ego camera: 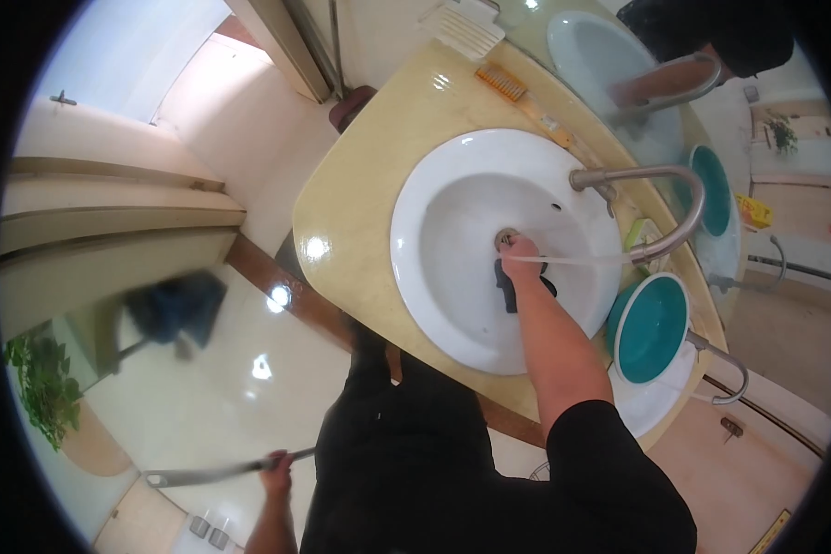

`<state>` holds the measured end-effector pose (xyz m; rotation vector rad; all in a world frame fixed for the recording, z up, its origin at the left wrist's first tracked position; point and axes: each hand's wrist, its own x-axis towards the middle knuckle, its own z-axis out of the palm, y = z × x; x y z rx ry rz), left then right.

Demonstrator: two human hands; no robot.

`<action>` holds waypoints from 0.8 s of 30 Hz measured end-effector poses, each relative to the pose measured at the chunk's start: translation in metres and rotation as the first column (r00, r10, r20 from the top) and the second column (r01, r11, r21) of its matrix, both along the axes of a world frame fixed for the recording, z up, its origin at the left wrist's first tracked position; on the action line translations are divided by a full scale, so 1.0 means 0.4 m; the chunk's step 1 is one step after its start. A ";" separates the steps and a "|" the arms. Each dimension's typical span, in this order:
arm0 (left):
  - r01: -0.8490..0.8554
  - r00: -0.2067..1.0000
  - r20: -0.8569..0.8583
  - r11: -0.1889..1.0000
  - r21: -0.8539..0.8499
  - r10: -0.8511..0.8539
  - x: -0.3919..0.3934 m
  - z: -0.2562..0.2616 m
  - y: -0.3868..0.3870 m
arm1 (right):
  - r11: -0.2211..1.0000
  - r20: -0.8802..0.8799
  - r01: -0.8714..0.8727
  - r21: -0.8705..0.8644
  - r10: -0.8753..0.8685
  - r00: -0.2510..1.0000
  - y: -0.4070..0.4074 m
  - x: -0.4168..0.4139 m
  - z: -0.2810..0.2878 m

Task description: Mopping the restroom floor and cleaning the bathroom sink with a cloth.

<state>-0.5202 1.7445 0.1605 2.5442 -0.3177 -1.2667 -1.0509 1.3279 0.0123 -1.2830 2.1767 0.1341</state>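
Observation:
My right hand (pixel 523 260) reaches into the white washbasin (pixel 450 277), its fingers bunched at the metal drain (pixel 507 237). A thin stream of water (pixel 575 260) from the curved metal tap (pixel 692 194) runs across the hand. Under the wrist lies a dark shape (pixel 507 294), partly covered; I cannot tell what it is. Whether the fingers hold anything is hidden. Low on the left, away from the counter, my left hand (pixel 277 469) grips a long pole with a grey end (pixel 201 476). The pole's other end disappears behind my black trousers (pixel 401 429).
A teal basin (pixel 654 329) leans beside a second sink (pixel 654 395). An orange brush (pixel 519 97) and a green dish (pixel 642 239) lie along the mirror side of the yellow counter (pixel 360 173). Behind the counter's far corner stands a dark-red tool head (pixel 352 107). A blurred dark-blue shape (pixel 176 305) appears left.

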 end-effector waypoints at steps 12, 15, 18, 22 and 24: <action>-0.004 0.999 -0.035 1.000 0.012 0.004 -0.003 0.002 -0.015 | 0.732 0.257 0.398 -0.554 -0.304 0.917 0.120 -0.083 0.114; 0.002 1.000 -0.012 0.999 0.044 -0.002 -0.005 0.010 -0.012 | 0.255 0.578 0.752 -0.608 -0.508 0.639 -0.086 0.004 0.071; -0.015 1.000 -0.014 0.999 0.044 0.015 -0.008 0.016 -0.008 | 0.085 0.688 0.909 -0.408 -0.625 0.368 -0.225 0.160 0.006; 0.019 1.000 -0.002 0.998 0.055 -0.019 -0.007 0.018 -0.011 | 0.728 0.121 0.056 -0.683 0.038 0.992 -0.066 0.270 -0.032; -0.007 1.000 -0.017 0.998 0.062 0.009 -0.005 0.015 -0.017 | 0.811 0.177 -0.283 -0.513 0.422 0.889 0.064 0.187 0.014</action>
